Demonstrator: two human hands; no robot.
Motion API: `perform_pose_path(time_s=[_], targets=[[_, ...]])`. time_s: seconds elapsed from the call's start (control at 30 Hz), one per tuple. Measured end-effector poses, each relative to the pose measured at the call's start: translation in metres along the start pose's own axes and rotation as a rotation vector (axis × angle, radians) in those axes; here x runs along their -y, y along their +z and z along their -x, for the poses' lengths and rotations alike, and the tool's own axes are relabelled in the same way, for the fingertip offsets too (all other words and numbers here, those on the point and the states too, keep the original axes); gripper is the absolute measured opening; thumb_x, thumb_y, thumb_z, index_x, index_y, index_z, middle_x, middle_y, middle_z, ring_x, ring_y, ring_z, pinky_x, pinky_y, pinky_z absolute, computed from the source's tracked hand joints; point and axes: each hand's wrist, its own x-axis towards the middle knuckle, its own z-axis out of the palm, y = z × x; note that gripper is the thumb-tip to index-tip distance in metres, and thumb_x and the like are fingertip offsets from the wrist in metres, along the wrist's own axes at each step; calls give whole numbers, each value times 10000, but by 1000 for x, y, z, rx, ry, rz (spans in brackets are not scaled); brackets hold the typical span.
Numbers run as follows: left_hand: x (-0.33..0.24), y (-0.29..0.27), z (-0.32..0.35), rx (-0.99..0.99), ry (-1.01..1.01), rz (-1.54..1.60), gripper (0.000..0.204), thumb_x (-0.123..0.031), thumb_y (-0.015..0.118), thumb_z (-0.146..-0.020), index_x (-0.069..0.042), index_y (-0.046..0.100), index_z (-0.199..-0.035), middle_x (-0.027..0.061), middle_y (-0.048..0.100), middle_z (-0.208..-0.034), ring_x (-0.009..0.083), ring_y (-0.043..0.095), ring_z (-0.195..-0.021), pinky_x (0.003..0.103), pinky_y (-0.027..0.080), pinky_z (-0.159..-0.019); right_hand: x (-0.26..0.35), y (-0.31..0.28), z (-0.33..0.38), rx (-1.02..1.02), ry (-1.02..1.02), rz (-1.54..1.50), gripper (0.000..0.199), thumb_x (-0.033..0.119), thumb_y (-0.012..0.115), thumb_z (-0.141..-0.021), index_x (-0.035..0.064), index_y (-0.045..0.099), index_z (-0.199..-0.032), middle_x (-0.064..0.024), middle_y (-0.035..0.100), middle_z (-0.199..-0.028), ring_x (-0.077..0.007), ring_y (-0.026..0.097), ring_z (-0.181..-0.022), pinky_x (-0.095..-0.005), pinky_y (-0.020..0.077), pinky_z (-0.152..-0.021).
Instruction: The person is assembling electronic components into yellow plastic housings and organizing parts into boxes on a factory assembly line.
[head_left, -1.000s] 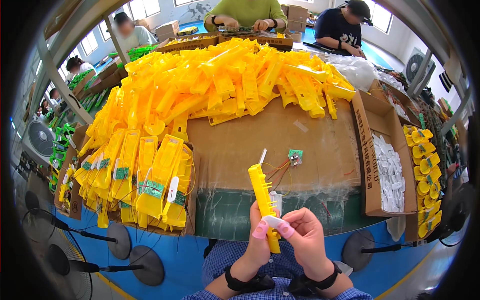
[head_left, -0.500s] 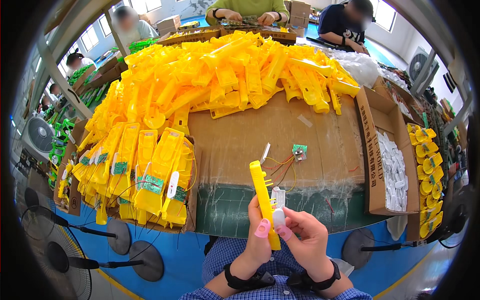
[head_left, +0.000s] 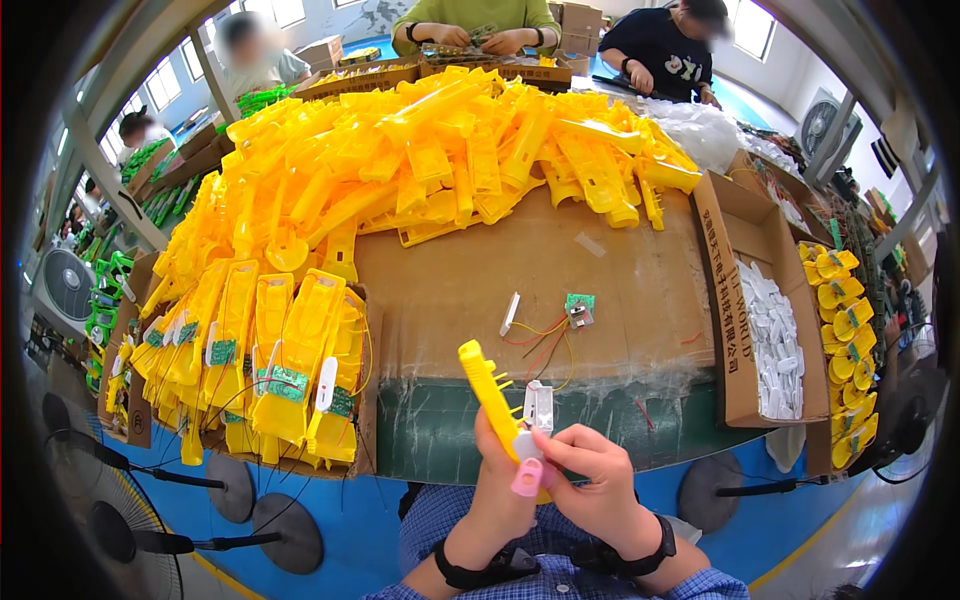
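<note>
My left hand [head_left: 497,490] is closed around a long yellow plastic shell [head_left: 487,385], its far end pointing up and to the left with thin pegs along its side. With thumb and fingers my right hand [head_left: 595,482] pinches a small white plastic piece [head_left: 525,446] against the shell's inner side; the fingers hide part of it. A pink finger cot [head_left: 527,477] shows where the hands meet. Just beyond my fingers is a white rectangular plastic holder [head_left: 539,405]. Thin wires run near it to a small green circuit board [head_left: 579,308] and a white strip [head_left: 510,313] on the cardboard.
A big heap of yellow shells [head_left: 420,160] covers the table's far side. At left, a carton holds shells fitted with green boards [head_left: 285,385]. On the right, a cardboard box [head_left: 737,330] contains white pieces [head_left: 775,340], beside stacked yellow parts [head_left: 845,320]. Other people sit beyond the table.
Both hands and the yellow shell have shifted slightly left in the picture, and the shell leans further left. My right fingers now cover more of the white piece. The whole view has shifted a little.
</note>
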Motion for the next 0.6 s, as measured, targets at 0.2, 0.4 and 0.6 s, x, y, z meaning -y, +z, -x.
perform_pose_path(time_s=[0.2,0.4,0.6], targets=[[12,-23,-10,225,7,928,600,-387,427,-792,-78,233,-1268,106,443,-900,182,511,-735,332,443,-663,-2,-36,-63,69,-64,121,306,5,574,-764,15,553,-1070,-124,542,-945,-194,576,-739,-283,483,-668],[3,-22,-10,147,94,866,726,-396,535,-757,-90,217,-1334,91,449,-870,179,504,-658,328,456,-607,-51,-56,-111,134,-110,761,331,55,604,-729,51,541,-1054,-107,548,-1009,-289,522,-975,-353,449,-798],[-2,-25,-9,-23,115,729,779,-145,643,-711,-85,181,-1336,65,471,-903,139,535,-701,299,486,-657,-40,-47,-128,78,-141,545,216,102,564,-799,30,520,-997,-127,575,-916,-289,562,-874,-349,452,-757]])
